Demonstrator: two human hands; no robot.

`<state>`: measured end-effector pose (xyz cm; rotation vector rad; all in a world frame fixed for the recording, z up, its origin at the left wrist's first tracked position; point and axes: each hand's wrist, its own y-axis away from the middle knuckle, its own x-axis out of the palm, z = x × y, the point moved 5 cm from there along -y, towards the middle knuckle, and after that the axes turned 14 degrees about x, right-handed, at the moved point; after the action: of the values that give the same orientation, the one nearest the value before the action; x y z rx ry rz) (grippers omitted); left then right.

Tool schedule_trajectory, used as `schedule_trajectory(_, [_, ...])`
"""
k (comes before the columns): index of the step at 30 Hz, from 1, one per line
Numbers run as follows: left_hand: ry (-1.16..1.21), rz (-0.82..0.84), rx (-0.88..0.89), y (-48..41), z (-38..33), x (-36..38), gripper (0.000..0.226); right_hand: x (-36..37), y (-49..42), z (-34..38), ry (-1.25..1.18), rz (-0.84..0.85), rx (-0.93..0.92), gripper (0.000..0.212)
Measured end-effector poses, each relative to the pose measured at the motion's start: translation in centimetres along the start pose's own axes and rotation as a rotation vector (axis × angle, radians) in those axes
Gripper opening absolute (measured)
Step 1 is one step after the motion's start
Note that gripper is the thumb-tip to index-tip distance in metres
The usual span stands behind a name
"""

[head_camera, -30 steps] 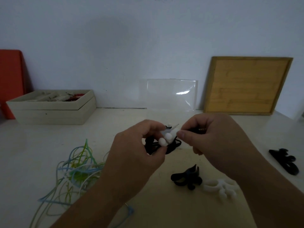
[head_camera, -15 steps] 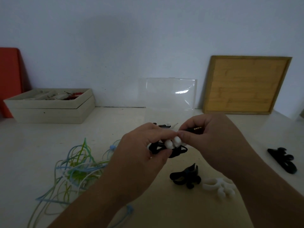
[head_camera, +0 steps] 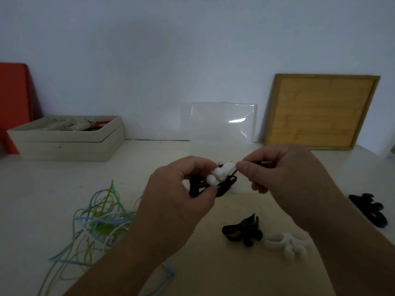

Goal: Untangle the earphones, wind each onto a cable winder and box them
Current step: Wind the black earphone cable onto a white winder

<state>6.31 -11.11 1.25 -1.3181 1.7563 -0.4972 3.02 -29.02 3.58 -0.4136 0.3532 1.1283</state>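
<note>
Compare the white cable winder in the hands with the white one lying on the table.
The held white winder is up off the table, gripped by the left hand; the spare white winder lies flat and untouched. The held white winder has black earphone cable round it, which the right hand pinches; the spare white winder is bare. Both are white with rounded lobes.

You hold a white winder (head_camera: 223, 171) wound with black earphone cable (head_camera: 224, 186). Tangled blue-green earphones (head_camera: 100, 218) lie left; a spare black winder (head_camera: 242, 229) and a spare white winder (head_camera: 286, 244) lie right.
</note>
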Motion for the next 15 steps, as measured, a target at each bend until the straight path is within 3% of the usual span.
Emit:
schedule_trajectory(6, [0.011,0.045,0.054,0.0,-0.3,0.3,0.026,0.6,-0.5,-2.1,-0.164,0.186,0.298,0.019])
schedule_trajectory(15, [-0.049,0.175,0.187,-0.2,-1.0,0.5,0.027,1.1,-0.7,-2.9,-0.229,0.297,0.448,0.019])
